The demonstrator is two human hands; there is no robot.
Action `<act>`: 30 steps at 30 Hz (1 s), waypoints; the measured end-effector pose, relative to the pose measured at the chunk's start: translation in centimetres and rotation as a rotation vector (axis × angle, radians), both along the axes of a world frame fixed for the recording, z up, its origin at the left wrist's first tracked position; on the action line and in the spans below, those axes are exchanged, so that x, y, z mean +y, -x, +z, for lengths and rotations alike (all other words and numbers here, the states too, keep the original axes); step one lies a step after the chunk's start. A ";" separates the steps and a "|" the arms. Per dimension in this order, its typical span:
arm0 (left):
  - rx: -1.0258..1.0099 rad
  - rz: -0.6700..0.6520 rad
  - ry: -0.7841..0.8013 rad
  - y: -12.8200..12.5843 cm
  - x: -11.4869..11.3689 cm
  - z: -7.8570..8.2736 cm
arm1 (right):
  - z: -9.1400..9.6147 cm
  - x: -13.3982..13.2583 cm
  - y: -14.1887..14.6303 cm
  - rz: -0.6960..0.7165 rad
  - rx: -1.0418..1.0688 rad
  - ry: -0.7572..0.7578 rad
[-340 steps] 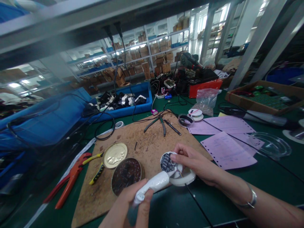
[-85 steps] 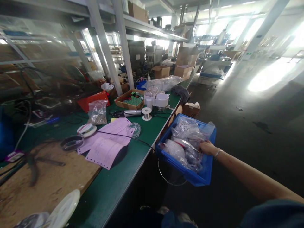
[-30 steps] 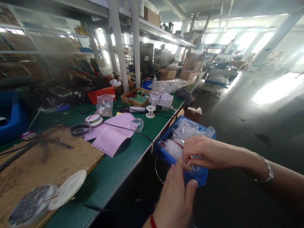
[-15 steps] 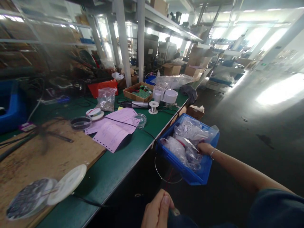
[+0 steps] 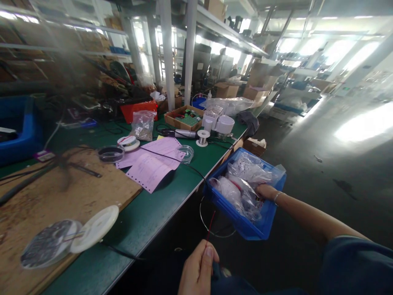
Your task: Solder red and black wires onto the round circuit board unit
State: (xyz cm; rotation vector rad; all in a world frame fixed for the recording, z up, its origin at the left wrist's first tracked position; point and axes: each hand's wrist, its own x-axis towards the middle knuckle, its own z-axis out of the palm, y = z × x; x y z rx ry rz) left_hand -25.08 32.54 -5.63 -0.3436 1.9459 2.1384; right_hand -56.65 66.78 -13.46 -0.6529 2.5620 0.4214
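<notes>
My left hand (image 5: 198, 268) is low in front of me, pinched shut on a thin red wire (image 5: 210, 228) that rises from its fingertips. My right hand (image 5: 264, 191) reaches into a blue bin (image 5: 245, 223) beside the bench, among clear plastic bags (image 5: 242, 182) of parts; its fingers are buried in the bags. A silver bracelet sits on that wrist. On the brown work board (image 5: 55, 196) lie a round circuit board (image 5: 49, 243) and a white round cover (image 5: 95, 228), joined by short wires.
The green bench (image 5: 147, 221) carries pink forms (image 5: 150, 164), a clear dish (image 5: 186, 153), a solder spool (image 5: 202, 138), a bag of small parts (image 5: 143, 125) and a cardboard tray (image 5: 183, 118). A black cable (image 5: 172, 162) crosses the forms. Open concrete floor lies to the right.
Since a second ago my hands have parted: the right went back into the blue bin and the left dropped low with the red wire. The view shifted slightly left.
</notes>
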 end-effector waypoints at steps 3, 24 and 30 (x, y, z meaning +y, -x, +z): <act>0.015 0.000 0.026 0.0 0.0 0.1 | 0.2 0.1 -0.1 -0.008 -0.021 -0.072; 0.048 0.013 0.082 -0.1 -0.2 1.0 | 3.9 -1.3 -1.7 0.104 0.014 -0.071; 0.044 0.106 -0.019 1.0 -0.2 3.2 | 14.5 -2.8 -2.2 0.141 0.130 0.064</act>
